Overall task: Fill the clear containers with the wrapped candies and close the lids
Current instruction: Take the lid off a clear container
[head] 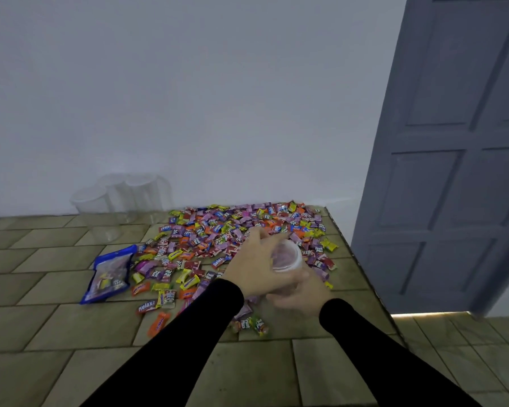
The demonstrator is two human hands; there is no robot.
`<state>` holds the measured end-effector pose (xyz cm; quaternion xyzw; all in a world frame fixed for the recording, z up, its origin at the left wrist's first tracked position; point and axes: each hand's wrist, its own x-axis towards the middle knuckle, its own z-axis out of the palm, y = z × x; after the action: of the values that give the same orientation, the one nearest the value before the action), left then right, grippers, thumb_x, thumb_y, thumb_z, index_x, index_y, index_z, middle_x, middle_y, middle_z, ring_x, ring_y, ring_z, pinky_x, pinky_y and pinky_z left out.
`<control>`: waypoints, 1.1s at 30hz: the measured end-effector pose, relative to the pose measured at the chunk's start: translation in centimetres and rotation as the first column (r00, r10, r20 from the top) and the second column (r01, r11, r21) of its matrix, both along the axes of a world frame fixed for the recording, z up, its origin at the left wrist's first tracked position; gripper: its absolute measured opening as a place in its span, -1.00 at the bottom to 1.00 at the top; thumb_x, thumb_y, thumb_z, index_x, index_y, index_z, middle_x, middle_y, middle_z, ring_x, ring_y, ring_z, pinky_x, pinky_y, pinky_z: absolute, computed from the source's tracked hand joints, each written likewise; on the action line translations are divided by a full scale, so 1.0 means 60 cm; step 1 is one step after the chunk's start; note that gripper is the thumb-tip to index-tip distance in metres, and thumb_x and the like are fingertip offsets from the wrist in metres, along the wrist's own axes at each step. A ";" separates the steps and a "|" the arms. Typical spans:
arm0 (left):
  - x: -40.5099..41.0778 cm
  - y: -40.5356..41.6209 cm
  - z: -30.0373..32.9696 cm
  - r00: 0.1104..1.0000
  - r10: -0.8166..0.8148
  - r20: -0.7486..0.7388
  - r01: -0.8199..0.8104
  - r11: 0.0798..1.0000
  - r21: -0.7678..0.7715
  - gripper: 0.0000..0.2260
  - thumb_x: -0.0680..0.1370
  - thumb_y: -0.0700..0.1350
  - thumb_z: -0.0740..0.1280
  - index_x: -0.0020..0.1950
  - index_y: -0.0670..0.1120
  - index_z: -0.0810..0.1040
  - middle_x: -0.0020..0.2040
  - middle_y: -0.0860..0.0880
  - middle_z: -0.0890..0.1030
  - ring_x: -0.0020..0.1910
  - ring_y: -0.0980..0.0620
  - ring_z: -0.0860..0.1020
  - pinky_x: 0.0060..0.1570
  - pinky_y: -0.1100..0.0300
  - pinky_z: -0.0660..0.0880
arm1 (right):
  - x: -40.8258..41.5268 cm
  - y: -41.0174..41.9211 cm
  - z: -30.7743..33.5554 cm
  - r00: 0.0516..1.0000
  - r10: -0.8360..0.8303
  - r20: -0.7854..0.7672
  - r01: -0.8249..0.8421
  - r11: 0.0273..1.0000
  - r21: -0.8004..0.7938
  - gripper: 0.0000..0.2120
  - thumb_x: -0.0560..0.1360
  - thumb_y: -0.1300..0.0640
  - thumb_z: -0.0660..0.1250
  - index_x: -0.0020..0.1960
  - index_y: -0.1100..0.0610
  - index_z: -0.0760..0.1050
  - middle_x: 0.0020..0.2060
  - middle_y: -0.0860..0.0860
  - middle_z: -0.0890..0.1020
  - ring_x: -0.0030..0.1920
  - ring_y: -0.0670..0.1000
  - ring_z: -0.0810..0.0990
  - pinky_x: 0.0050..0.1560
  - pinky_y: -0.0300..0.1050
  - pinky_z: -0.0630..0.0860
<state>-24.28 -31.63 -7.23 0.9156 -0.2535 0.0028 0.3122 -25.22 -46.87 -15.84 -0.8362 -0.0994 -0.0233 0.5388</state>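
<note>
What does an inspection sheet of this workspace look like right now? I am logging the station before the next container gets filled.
Surface: tabletop with a brown tile pattern, set against a white wall.
Job's things: wide pile of colourful wrapped candies; clear plastic container with candies inside, held above the pile; cluster of empty clear containers at the wall.
Clutter: blue-edged clear candy bag, lying flat left of the pile.
Grippers: left hand at the held container's side, blurred; right hand grips it from below.
Cables: nothing seen.
Surroundings: grey panelled door at right.
</note>
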 end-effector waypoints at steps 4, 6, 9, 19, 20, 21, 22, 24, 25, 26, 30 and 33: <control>0.021 0.019 0.014 0.951 0.098 -0.292 -0.209 0.902 -0.378 -0.51 0.55 0.28 0.19 0.36 0.03 0.42 0.25 0.06 0.46 0.18 0.09 0.48 0.19 0.12 0.41 | 0.015 0.004 0.007 1.000 -0.013 -0.004 0.013 0.996 0.090 -0.28 0.20 0.10 0.61 0.28 -0.03 0.37 0.11 -0.17 0.60 0.14 -0.24 0.55 0.17 -0.32 0.46; 0.037 0.038 0.014 0.921 0.238 -0.308 -0.334 0.890 -0.312 -0.59 0.57 0.24 0.19 0.07 -0.08 0.55 -0.02 0.01 0.58 -0.13 0.09 0.56 -0.02 0.14 0.51 | 0.020 0.006 0.010 1.000 -0.022 -0.019 0.024 0.995 0.094 -0.22 0.18 0.08 0.63 0.29 -0.05 0.33 0.14 -0.19 0.57 0.15 -0.27 0.52 0.18 -0.34 0.44; 0.028 0.060 0.020 0.861 0.225 -0.455 -0.335 0.925 -0.177 -0.60 0.59 0.14 0.26 -0.21 -0.18 0.54 -0.34 -0.10 0.52 -0.55 0.07 0.41 -0.51 0.33 0.35 | 0.025 0.012 0.007 0.999 -0.047 -0.024 0.049 0.994 0.099 -0.20 0.19 0.13 0.64 0.30 -0.07 0.30 0.14 -0.18 0.56 0.13 -0.33 0.50 0.06 -0.52 0.40; 0.062 0.033 0.023 0.897 0.312 -0.314 -0.383 0.902 -0.197 -0.56 0.58 0.20 0.23 -0.34 -0.06 0.26 -0.43 0.01 0.27 -0.47 0.04 0.27 -0.41 0.19 0.24 | 0.039 0.011 0.004 0.999 -0.029 -0.028 0.030 0.999 0.045 -0.14 0.14 -0.02 0.64 0.33 -0.09 0.28 0.17 -0.16 0.55 0.21 -0.18 0.51 0.21 -0.25 0.45; 0.072 0.030 0.022 0.893 0.298 -0.338 -0.369 0.915 -0.166 -0.56 0.57 0.19 0.25 -0.37 -0.05 0.28 -0.46 0.01 0.28 -0.50 0.04 0.27 -0.44 0.21 0.24 | 0.038 0.011 0.006 0.999 -0.026 -0.035 0.027 0.998 0.052 -0.16 0.16 0.03 0.64 0.31 -0.09 0.28 0.16 -0.16 0.55 0.20 -0.18 0.51 0.18 -0.32 0.45; 0.081 0.027 0.021 0.879 0.291 -0.377 -0.367 0.919 -0.145 -0.56 0.56 0.19 0.27 -0.39 -0.06 0.33 -0.48 0.00 0.29 -0.53 0.03 0.27 -0.47 0.24 0.22 | 0.038 0.012 0.007 0.999 -0.023 -0.041 0.025 0.998 0.060 -0.18 0.18 0.09 0.64 0.30 -0.10 0.27 0.15 -0.17 0.55 0.19 -0.19 0.51 0.12 -0.41 0.43; 0.088 0.027 0.019 0.855 0.277 -0.437 -0.371 0.918 -0.143 -0.56 0.54 0.21 0.29 -0.36 -0.08 0.40 -0.49 -0.01 0.32 -0.55 0.03 0.28 -0.49 0.26 0.22 | 0.037 0.013 0.009 0.999 -0.020 -0.041 0.023 0.997 0.068 -0.19 0.19 0.12 0.64 0.29 -0.10 0.27 0.15 -0.18 0.54 0.18 -0.21 0.51 0.07 -0.46 0.43; 0.093 0.032 0.014 0.776 0.185 -0.603 -0.382 0.899 -0.215 -0.57 0.50 0.25 0.33 -0.29 -0.10 0.51 -0.48 -0.02 0.37 -0.55 0.05 0.30 -0.52 0.27 0.22 | 0.037 0.014 0.010 0.999 -0.020 -0.040 0.022 0.998 0.058 -0.19 0.20 0.12 0.64 0.29 -0.11 0.26 0.14 -0.20 0.54 0.16 -0.24 0.51 0.03 -0.50 0.41; 0.092 0.034 0.010 0.729 0.108 -0.676 -0.386 0.881 -0.275 -0.58 0.49 0.25 0.34 -0.30 -0.10 0.52 -0.48 -0.01 0.37 -0.55 0.06 0.29 -0.52 0.27 0.21 | 0.038 0.013 0.010 0.999 -0.020 -0.041 0.022 0.998 0.054 -0.19 0.20 0.11 0.64 0.30 -0.11 0.26 0.14 -0.21 0.54 0.16 -0.24 0.50 0.03 -0.51 0.40; 0.091 0.035 0.005 0.695 0.039 -0.718 -0.386 0.862 -0.328 -0.60 0.50 0.23 0.35 -0.31 -0.08 0.54 -0.48 0.00 0.35 -0.55 0.08 0.27 -0.53 0.27 0.21 | 0.038 0.010 0.010 0.999 -0.018 -0.043 0.021 0.999 0.050 -0.18 0.20 0.10 0.63 0.30 -0.10 0.26 0.14 -0.21 0.53 0.16 -0.24 0.49 0.03 -0.51 0.39; 0.091 0.028 -0.007 0.696 -0.020 -0.718 -0.412 0.807 -0.422 -0.68 0.54 0.12 0.34 -0.25 -0.10 0.56 -0.51 0.01 0.34 -0.57 0.10 0.25 -0.57 0.29 0.17 | 0.041 0.005 0.009 0.998 -0.006 -0.058 0.008 1.000 0.027 -0.16 0.18 0.03 0.64 0.31 -0.12 0.26 0.18 -0.20 0.51 0.20 -0.22 0.47 0.23 -0.33 0.39; 0.094 0.033 0.010 0.743 0.046 -0.668 -0.374 0.856 -0.357 -0.68 0.54 0.09 0.35 -0.17 -0.16 0.57 -0.50 -0.01 0.40 -0.59 0.09 0.30 -0.58 0.31 0.20 | 0.046 0.008 0.007 0.998 0.004 -0.070 -0.003 1.000 0.001 -0.08 0.12 -0.13 0.62 0.37 -0.10 0.25 0.23 -0.18 0.49 0.26 -0.15 0.45 0.32 -0.14 0.37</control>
<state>-18.67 -29.65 -6.62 0.7805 -0.0156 -0.2102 0.5885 -22.46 -46.39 -15.41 -0.8360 -0.0820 0.0068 0.5424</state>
